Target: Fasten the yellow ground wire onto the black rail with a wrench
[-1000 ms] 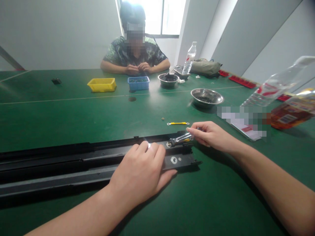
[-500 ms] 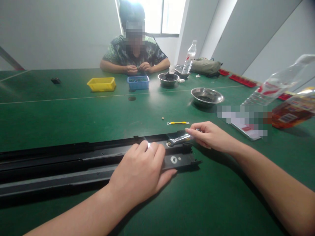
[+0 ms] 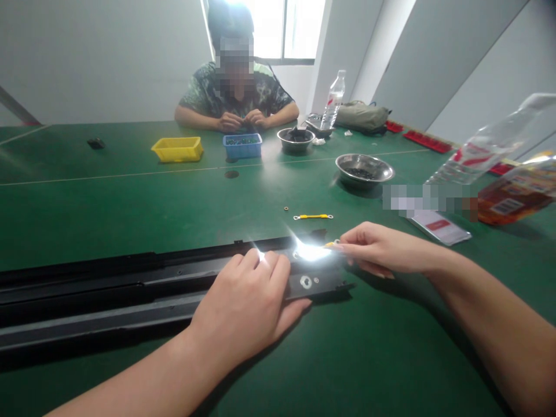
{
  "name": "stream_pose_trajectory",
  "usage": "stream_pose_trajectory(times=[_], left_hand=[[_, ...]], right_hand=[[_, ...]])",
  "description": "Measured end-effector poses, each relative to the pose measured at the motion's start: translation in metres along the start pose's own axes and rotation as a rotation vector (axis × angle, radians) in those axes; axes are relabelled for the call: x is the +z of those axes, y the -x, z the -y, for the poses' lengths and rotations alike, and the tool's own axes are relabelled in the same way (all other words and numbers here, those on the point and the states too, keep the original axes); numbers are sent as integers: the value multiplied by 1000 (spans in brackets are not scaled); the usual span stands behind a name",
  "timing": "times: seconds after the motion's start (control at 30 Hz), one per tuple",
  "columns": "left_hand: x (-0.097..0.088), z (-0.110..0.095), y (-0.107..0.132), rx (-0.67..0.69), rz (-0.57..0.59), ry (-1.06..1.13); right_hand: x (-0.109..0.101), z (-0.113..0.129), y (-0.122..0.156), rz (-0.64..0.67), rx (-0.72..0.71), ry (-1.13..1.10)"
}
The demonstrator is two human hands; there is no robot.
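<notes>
Two long black metal rails [image 3: 165, 284] lie side by side across the table at left. My left hand [image 3: 247, 298] is closed over their right part, fingers on top and thumb along the near side. My right hand [image 3: 377, 249] pinches a shiny wrench [image 3: 313, 252], whose head sits over the far rail near its right end; strong glare hides what it touches. By the right fingertips shows a bit of yellow wire with a ring terminal [image 3: 333, 244]. A round hole with a bright rim [image 3: 306, 282] shows on the near rail.
Beyond the rails lie a yellow wire with ring terminals [image 3: 313, 216] and a small nut [image 3: 285, 208]. Farther off are a metal bowl [image 3: 339, 169] of dark parts, a blue bin [image 3: 242, 152], a yellow bin [image 3: 178, 157], bottles [image 3: 478, 145] and a phone [image 3: 443, 227]. A person [image 3: 237, 87] sits opposite.
My right hand has swung slightly toward me with the wrench, which now catches bright glare. A yellow wire end has come into sight by its fingers. The left hand keeps its place.
</notes>
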State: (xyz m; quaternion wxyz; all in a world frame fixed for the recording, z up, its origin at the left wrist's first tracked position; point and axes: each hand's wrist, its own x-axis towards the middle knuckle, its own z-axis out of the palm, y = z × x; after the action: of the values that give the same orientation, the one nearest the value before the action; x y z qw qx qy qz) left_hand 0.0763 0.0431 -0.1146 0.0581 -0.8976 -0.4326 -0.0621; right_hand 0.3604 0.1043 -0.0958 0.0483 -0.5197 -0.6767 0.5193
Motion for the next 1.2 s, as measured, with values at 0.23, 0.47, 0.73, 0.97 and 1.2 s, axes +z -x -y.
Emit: stream_pose_trajectory(times=[0.23, 0.47, 0.73, 0.97, 1.2], left_hand=[[-1, -1, 1, -7, 19, 1], [0, 0, 1, -10, 12, -2], [0, 0, 0, -7, 13, 10], [-2, 0, 0, 0, -1, 3], [-1, 1, 1, 4, -16, 4]], right_hand=[[-2, 0, 1, -7, 3, 8], [-3, -2, 2, -7, 18, -23], [-6, 0, 4, -33, 50, -9], [-8, -1, 1, -263, -77, -58], [3, -2, -10, -410, -233, -147]])
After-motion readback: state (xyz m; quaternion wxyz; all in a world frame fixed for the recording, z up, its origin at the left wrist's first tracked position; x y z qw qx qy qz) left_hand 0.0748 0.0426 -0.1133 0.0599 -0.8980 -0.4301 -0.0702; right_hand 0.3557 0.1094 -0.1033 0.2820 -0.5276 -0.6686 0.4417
